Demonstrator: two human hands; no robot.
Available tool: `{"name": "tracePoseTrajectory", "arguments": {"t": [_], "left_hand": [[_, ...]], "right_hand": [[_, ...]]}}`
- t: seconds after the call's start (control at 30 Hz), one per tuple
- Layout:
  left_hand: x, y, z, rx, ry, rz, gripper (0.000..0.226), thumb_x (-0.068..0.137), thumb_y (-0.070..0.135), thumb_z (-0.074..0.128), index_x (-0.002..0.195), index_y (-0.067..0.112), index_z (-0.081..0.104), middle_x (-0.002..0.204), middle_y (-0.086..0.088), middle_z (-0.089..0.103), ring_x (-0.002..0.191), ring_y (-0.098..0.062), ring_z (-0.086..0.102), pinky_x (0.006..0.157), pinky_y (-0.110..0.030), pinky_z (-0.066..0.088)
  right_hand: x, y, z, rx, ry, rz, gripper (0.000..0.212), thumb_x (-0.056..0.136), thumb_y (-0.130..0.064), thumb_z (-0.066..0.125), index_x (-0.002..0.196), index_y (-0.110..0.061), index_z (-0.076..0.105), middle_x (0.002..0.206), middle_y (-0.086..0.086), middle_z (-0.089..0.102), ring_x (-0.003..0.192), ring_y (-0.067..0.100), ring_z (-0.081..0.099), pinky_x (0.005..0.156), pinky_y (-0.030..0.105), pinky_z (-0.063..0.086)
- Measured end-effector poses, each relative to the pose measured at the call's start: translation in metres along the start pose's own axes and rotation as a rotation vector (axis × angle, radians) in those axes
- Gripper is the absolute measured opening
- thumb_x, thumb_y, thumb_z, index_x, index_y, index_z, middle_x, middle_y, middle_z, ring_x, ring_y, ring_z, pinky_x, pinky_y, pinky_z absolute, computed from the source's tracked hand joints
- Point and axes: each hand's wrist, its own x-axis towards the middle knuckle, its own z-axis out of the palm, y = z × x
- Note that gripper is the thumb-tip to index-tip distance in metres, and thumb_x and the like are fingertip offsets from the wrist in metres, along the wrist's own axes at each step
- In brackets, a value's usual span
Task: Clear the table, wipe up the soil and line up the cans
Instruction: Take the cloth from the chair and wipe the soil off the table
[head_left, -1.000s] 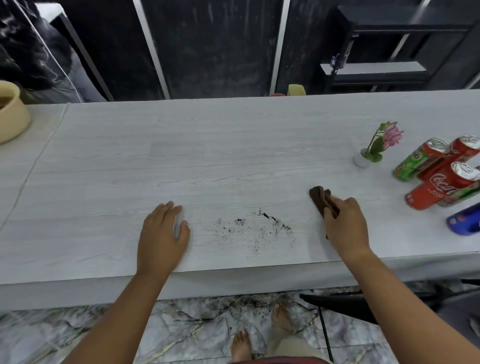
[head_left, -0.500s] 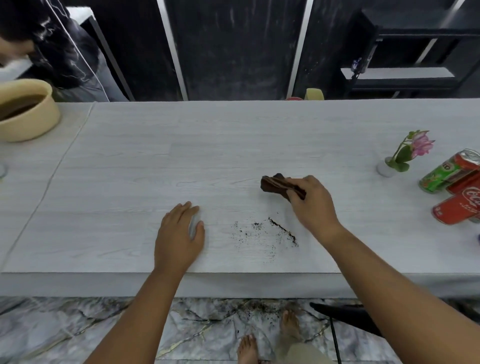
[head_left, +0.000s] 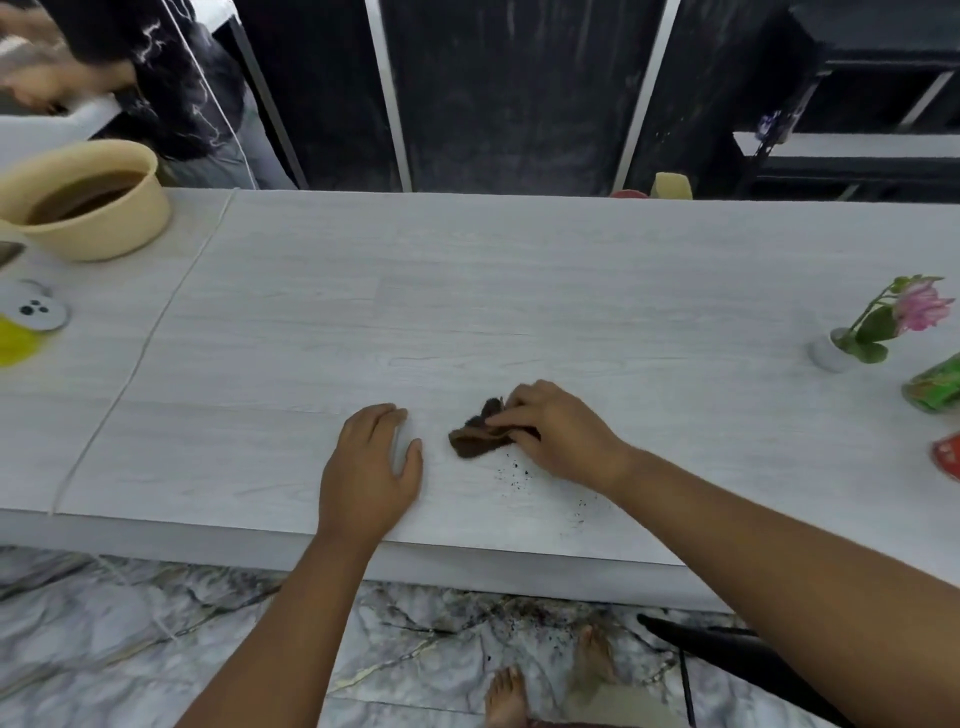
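Wiping at the near edge of the pale tabletop (head_left: 467, 312): I had the right hand (head_left: 558, 434) pressed down on a small brown cloth (head_left: 475, 441). Its grip was closed to a pinch, thumb and fingers bunching the fabric's right end while the left end fanned loose on the surface. The left hand (head_left: 371, 467) lay flat just beside it, fingers straight and holding nothing. A thin scatter of soil (head_left: 514, 475) sat between the cloth and the table's front edge, partly under my right wrist.

I judged the cloth light, soft and limp, likely to fold over itself rather than push. It looked better held across its middle under flattened fingers, so that more of it met the surface. The soil looked dry and loose, and such grains roll and spill off an edge.

Well apart at the far right, beyond a small flower vase (head_left: 831, 353), a green can (head_left: 935, 387) appeared to lie on its side, with a red can (head_left: 948, 457) cut off by the frame. Both were probably thin-walled and prone to roll, so best taken round the body.
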Motion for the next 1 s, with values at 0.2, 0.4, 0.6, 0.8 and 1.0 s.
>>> {"name": "tracePoseTrajectory", "arguments": {"t": [0.2, 0.4, 0.6, 0.8, 1.0], "left_hand": [[0.000, -0.001, 0.002, -0.003, 0.015, 0.000, 0.041, 0.102, 0.025, 0.068, 0.142, 0.013, 0.067, 0.144, -0.001, 0.064, 0.138, -0.020, 0.056, 0.108, -0.031, 0.052], [0.000, 0.000, 0.000, -0.008, 0.011, 0.004, 0.042, 0.101, 0.024, 0.069, 0.141, 0.012, 0.067, 0.143, -0.002, 0.065, 0.138, -0.021, 0.056, 0.111, -0.034, 0.053], [0.000, -0.001, 0.000, -0.023, 0.019, 0.001, 0.041, 0.101, 0.024, 0.069, 0.140, 0.013, 0.068, 0.143, -0.001, 0.066, 0.138, -0.019, 0.056, 0.108, -0.033, 0.054], [-0.002, 0.001, 0.001, -0.042, 0.039, -0.005, 0.040, 0.100, 0.022, 0.071, 0.138, 0.011, 0.070, 0.141, -0.002, 0.067, 0.136, -0.020, 0.057, 0.105, -0.032, 0.053], [-0.002, 0.002, -0.001, -0.043, 0.041, 0.006, 0.039, 0.100, 0.022, 0.071, 0.138, 0.010, 0.070, 0.141, -0.003, 0.068, 0.136, -0.021, 0.057, 0.106, -0.032, 0.053]], "right_hand": [[-0.021, -0.001, -0.019, 0.141, -0.154, -0.048, 0.032, 0.099, -0.010, 0.074, 0.124, -0.029, 0.081, 0.114, -0.007, 0.068, 0.106, 0.011, 0.063, 0.095, 0.028, 0.052], [0.061, -0.014, -0.018, 0.092, 0.041, 0.026, 0.030, 0.099, -0.007, 0.072, 0.125, -0.020, 0.081, 0.115, 0.003, 0.070, 0.112, 0.024, 0.063, 0.099, 0.034, 0.050], [0.029, -0.024, 0.005, -0.002, -0.075, -0.068, 0.033, 0.101, -0.010, 0.069, 0.127, -0.026, 0.080, 0.119, -0.001, 0.070, 0.112, 0.024, 0.057, 0.096, 0.039, 0.049], [-0.031, -0.011, -0.005, -0.011, -0.180, -0.076, 0.030, 0.101, -0.013, 0.072, 0.124, -0.030, 0.081, 0.119, -0.006, 0.070, 0.110, 0.017, 0.060, 0.092, 0.031, 0.050], [-0.001, -0.003, -0.033, 0.128, 0.117, 0.126, 0.033, 0.099, -0.005, 0.071, 0.121, -0.026, 0.082, 0.108, -0.007, 0.067, 0.102, 0.012, 0.062, 0.090, 0.021, 0.048]]}}
